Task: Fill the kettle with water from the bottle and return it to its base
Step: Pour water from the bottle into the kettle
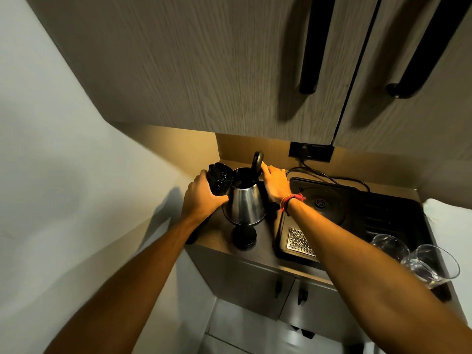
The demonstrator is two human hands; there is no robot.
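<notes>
A steel kettle (246, 206) stands on the wooden counter (265, 241), off its base, with its black lid (257, 160) flipped up. My left hand (201, 196) grips a black bottle (220, 180), tilted with its open mouth at the kettle's rim. No water stream shows. My right hand (275, 185) is wrapped around the top of the kettle's handle, just behind the lid; the handle itself is hidden. The round black kettle base (319, 203) sits on a black tray to the right, empty.
A black round cap (244, 238) lies on the counter in front of the kettle. The tray (362, 226) has a perforated metal drain (299, 241). Two glasses (431, 264) stand at the right. A cord (332, 178) runs to a wall socket (310, 150). Cabinets hang low overhead.
</notes>
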